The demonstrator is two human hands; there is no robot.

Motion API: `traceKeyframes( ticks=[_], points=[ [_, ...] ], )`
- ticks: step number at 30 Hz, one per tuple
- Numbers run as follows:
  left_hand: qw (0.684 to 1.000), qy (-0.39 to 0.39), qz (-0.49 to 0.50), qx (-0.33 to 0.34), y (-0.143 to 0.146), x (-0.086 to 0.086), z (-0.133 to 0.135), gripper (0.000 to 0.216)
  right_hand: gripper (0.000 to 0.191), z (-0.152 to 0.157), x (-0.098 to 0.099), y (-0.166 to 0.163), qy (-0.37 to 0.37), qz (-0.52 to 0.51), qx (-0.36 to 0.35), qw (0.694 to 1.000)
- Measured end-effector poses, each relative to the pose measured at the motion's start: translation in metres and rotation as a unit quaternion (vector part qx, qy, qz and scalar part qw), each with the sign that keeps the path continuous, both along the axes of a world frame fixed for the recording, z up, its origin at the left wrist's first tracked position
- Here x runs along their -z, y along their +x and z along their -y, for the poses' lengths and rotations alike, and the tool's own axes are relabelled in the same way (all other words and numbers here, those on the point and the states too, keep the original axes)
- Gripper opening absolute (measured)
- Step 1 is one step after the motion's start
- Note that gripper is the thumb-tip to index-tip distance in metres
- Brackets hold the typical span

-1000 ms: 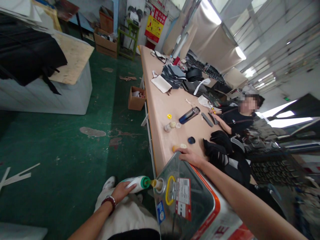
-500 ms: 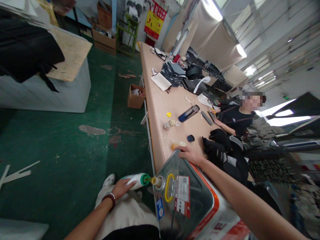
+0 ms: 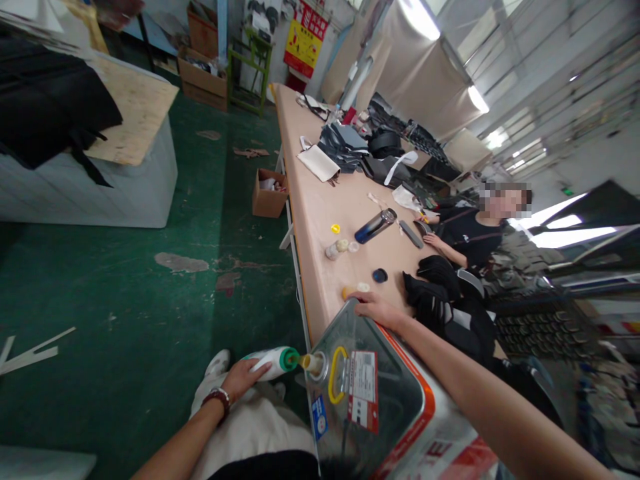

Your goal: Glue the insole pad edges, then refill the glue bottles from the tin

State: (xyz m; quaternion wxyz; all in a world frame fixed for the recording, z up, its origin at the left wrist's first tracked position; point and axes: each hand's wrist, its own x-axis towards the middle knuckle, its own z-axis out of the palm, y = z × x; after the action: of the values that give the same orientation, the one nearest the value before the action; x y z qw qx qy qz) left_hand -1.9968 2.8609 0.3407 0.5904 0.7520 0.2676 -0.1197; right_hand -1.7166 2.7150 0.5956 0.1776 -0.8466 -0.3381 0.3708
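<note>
A big square metal can (image 3: 385, 407) with a yellow handle and a red-and-white label lies tilted over the near end of the long table (image 3: 325, 213). My right hand (image 3: 377, 309) grips the can's far top edge. My left hand (image 3: 243, 379) is closed round a white squeeze bottle with a green collar (image 3: 273, 362), held sideways below the table edge. The bottle's mouth meets the can's spout (image 3: 314, 363), where yellowish liquid shows.
On the table lie a blue flask (image 3: 373, 226), small lids and caps (image 3: 343, 247), a dark round cap (image 3: 379, 275), and piles of dark fabric pieces (image 3: 350, 147) farther back. A seated person (image 3: 470, 233) works at the right side. A cardboard box (image 3: 267, 193) stands on the green floor.
The view has drifted slightly; both hands, the can and the bottle keep the same pose.
</note>
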Motion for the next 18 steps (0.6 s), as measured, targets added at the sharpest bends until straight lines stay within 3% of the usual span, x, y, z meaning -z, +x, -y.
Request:
traceKeyframes(
  ticks=[12,18],
  points=[
    [1.000,0.008,-0.002,0.008,0.0031,-0.0080,0.0004,0.059,0.039,-0.0021,-0.0003,-0.0003,0.007,-0.003,0.012,1.000],
    [1.000,0.009,-0.013,0.020,0.0059,-0.0018,-0.0009,0.063,0.038,-0.0038,-0.0010,0.0019,0.000,-0.002,0.019,1.000]
  ],
)
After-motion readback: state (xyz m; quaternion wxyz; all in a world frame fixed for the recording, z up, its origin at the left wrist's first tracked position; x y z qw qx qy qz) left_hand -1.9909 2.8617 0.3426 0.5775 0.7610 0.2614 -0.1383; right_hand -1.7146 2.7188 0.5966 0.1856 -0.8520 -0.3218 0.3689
